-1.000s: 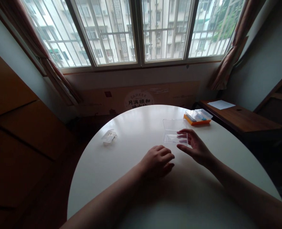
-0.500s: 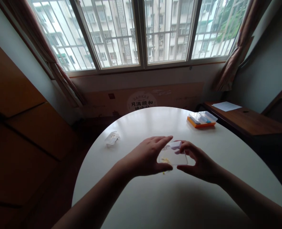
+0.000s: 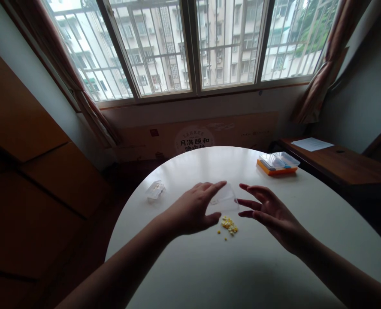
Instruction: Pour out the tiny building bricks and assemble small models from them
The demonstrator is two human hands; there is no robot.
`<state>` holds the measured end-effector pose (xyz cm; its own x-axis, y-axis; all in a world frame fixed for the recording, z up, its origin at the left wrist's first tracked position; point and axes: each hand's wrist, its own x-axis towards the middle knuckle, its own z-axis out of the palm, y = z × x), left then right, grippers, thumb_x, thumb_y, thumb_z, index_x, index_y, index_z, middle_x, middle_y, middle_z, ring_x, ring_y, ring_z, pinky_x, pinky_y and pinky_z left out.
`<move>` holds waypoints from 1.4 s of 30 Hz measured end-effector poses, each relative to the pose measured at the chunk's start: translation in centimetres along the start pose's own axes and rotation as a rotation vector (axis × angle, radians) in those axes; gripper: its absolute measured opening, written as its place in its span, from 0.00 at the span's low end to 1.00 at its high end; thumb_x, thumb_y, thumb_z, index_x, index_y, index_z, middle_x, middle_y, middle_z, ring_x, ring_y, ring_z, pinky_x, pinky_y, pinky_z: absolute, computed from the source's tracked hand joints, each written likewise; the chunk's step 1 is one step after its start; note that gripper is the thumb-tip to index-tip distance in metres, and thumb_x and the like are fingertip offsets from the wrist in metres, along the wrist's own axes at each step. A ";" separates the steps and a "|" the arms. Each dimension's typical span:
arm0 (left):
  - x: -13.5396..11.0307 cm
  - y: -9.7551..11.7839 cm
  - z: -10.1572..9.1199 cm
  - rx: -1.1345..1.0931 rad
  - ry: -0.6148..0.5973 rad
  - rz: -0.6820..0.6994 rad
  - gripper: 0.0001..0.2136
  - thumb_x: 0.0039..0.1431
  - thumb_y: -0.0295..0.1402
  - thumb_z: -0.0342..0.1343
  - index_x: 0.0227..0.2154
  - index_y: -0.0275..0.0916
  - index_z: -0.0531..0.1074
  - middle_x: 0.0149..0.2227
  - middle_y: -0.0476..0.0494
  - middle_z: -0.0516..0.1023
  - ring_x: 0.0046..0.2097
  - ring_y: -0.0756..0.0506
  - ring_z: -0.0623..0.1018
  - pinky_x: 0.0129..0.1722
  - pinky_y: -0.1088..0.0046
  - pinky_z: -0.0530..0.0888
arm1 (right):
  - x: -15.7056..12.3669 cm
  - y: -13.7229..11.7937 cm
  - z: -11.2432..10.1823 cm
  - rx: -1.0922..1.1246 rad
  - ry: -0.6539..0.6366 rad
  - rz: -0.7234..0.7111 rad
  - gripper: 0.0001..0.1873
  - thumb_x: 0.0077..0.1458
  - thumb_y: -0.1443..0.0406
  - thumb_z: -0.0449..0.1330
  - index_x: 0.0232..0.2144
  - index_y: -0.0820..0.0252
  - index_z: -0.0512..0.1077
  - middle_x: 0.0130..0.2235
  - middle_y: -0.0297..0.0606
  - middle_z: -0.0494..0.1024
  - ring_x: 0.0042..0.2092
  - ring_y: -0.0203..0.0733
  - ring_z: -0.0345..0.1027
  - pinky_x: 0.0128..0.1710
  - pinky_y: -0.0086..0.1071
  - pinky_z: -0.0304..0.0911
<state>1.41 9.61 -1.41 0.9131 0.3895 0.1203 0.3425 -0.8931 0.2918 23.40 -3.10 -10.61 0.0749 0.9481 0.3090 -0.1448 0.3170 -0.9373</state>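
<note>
A clear plastic box (image 3: pixel 224 201) is between my hands, above a small pile of yellow and pale bits (image 3: pixel 229 226) on the white table. My left hand (image 3: pixel 198 208) grips its left side, fingers along the far edge and thumb on the near side. Part of the box is hidden behind that hand. To the right, my right hand (image 3: pixel 267 210) is open with its fingers spread. One fingertip is at the box's right edge; whether it touches cannot be made out. A few yellow bits lie loose beside the pile.
A crumpled-looking clear plastic piece (image 3: pixel 155 190) lies on the round white table (image 3: pixel 184 270) at the left. An orange case with clear lids (image 3: pixel 278 164) stands at the far right. Beyond it, a wooden desk (image 3: pixel 348 165) holds a sheet of paper (image 3: pixel 312 144).
My right hand has let go of the box and spread its fingers. The box has shifted left with my left hand, and the yellow pile on the table now shows.
</note>
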 end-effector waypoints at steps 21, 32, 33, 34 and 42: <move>3.9 -30.4 -3.3 0.282 -0.101 -0.586 0.33 0.44 0.27 0.59 0.59 0.39 0.67 0.59 0.40 0.72 0.56 0.41 0.73 0.55 0.71 0.68 | 2.2 2.1 -4.6 -0.210 0.442 0.243 0.23 0.53 0.53 0.66 0.48 0.57 0.72 0.48 0.48 0.76 0.44 0.50 0.73 0.36 0.42 0.75; -3.9 -27.9 -3.9 0.206 0.291 -0.871 0.35 0.57 0.41 0.52 0.64 0.29 0.53 0.61 0.26 0.65 0.55 0.34 0.73 0.52 0.60 0.72 | 2.2 1.4 -4.1 -0.296 0.405 0.321 0.24 0.54 0.53 0.64 0.50 0.57 0.71 0.49 0.49 0.75 0.44 0.50 0.72 0.36 0.41 0.73; -4.9 -26.9 -3.4 0.193 0.299 -0.886 0.32 0.59 0.43 0.50 0.62 0.30 0.57 0.58 0.27 0.68 0.52 0.34 0.76 0.49 0.60 0.74 | 2.2 1.2 -3.9 -0.294 0.414 0.324 0.24 0.54 0.54 0.63 0.50 0.57 0.71 0.49 0.48 0.75 0.44 0.50 0.72 0.36 0.40 0.73; -5.7 -25.8 -2.9 0.174 0.289 -0.876 0.29 0.59 0.46 0.49 0.59 0.32 0.62 0.56 0.31 0.71 0.50 0.36 0.77 0.47 0.62 0.75 | 2.2 1.1 -3.8 -0.290 0.426 0.325 0.23 0.54 0.54 0.63 0.50 0.57 0.71 0.49 0.48 0.75 0.45 0.49 0.72 0.36 0.39 0.72; -7.6 -18.9 0.8 0.213 0.080 -0.823 0.24 0.53 0.44 0.56 0.52 0.42 0.69 0.54 0.40 0.73 0.50 0.38 0.76 0.46 0.69 0.72 | 2.2 1.1 -3.6 -0.251 0.433 0.324 0.23 0.51 0.56 0.65 0.49 0.57 0.71 0.49 0.46 0.75 0.45 0.49 0.71 0.37 0.38 0.70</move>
<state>-11.87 23.36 -8.65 0.3396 0.9404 0.0172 0.9316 -0.3388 0.1318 26.97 -0.81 -11.53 0.4688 0.8823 -0.0434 0.0061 -0.0523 -0.9986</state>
